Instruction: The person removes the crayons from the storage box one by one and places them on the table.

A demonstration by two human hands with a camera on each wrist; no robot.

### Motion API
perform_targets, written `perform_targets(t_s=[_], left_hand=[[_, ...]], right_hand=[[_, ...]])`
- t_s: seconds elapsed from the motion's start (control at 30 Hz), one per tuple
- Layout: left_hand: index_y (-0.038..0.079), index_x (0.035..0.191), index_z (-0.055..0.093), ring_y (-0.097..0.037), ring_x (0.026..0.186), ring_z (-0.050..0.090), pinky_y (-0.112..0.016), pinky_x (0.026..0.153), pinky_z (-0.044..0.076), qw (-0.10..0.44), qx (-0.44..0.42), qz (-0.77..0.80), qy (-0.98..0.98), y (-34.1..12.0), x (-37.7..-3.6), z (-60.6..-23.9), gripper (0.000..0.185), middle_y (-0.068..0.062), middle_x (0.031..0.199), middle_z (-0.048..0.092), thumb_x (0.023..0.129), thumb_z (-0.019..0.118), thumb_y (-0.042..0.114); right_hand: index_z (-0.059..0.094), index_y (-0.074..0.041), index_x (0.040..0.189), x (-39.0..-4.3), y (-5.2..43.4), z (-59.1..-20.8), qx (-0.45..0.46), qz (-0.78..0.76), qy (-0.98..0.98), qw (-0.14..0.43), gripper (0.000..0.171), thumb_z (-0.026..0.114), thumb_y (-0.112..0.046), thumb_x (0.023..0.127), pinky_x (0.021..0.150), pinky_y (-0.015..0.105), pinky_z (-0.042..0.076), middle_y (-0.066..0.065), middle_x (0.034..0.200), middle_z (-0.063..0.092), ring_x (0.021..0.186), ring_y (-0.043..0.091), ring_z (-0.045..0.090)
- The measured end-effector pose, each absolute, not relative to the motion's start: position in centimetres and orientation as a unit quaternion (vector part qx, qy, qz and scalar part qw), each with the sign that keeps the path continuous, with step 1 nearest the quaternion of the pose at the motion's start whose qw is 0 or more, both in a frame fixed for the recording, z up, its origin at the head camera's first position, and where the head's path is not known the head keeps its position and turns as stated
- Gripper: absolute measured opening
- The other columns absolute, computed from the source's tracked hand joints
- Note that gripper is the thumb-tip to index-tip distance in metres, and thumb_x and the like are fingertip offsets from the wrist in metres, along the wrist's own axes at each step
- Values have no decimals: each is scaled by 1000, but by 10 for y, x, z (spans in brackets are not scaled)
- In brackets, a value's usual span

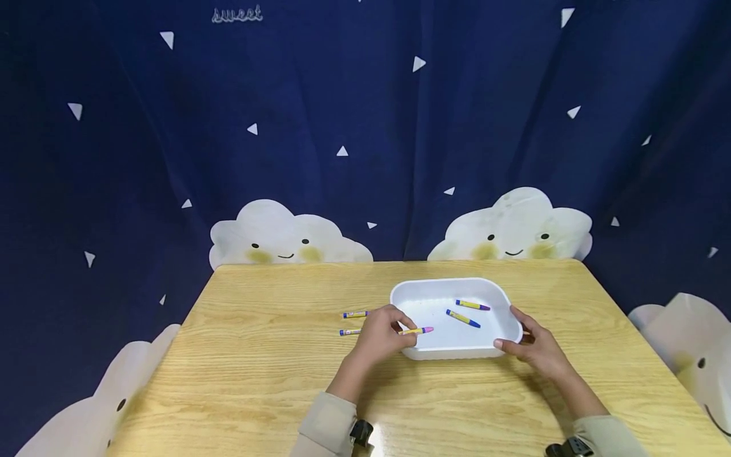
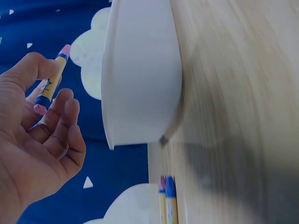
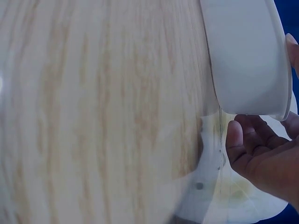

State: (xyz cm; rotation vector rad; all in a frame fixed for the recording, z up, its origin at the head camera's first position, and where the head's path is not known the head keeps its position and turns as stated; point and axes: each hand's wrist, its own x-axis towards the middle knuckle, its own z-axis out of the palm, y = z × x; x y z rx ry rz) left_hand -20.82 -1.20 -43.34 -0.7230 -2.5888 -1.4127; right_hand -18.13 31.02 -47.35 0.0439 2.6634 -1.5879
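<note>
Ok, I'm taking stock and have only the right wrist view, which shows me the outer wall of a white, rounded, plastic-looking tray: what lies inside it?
Observer: Inside the tray lie two yellow-wrapped, stick-shaped wax crayons: a purple-tipped crayon and a blue-tipped crayon.
Operator: And what is the left hand doing?
Observer: The left hand pinches a slim, yellow-wrapped, pink-tipped crayon between thumb and fingers.
Operator: Are there any crayons outside the tray?
Observer: Yes, a reddish-tipped crayon and a second blue-tipped crayon, both yellow-wrapped, lie side by side on the light wood-grain table, left of the tray.
</note>
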Motion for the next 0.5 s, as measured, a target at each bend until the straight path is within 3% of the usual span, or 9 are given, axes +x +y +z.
perform_targets(t_s=[0.27,0.5], left_hand=[[11,74,72,-21,79,59,-28,67,48,36,-226,-496,-837,-45,-203,-440,9,4,76,62,67,75,6],[11,75,72,-20,76,58,-29,66,48,25,-203,-496,-844,-71,-200,-454,9,4,82,61,68,76,6]], right_hand=[[15,-6,149,-182,309,-472,20,-508,861,24,95,75,-30,79,69,26,49,32,134,34,108,38,47],[16,-6,148,-181,310,-474,19,-512,859,23,93,75,-29,80,68,27,49,32,134,35,108,39,48]])
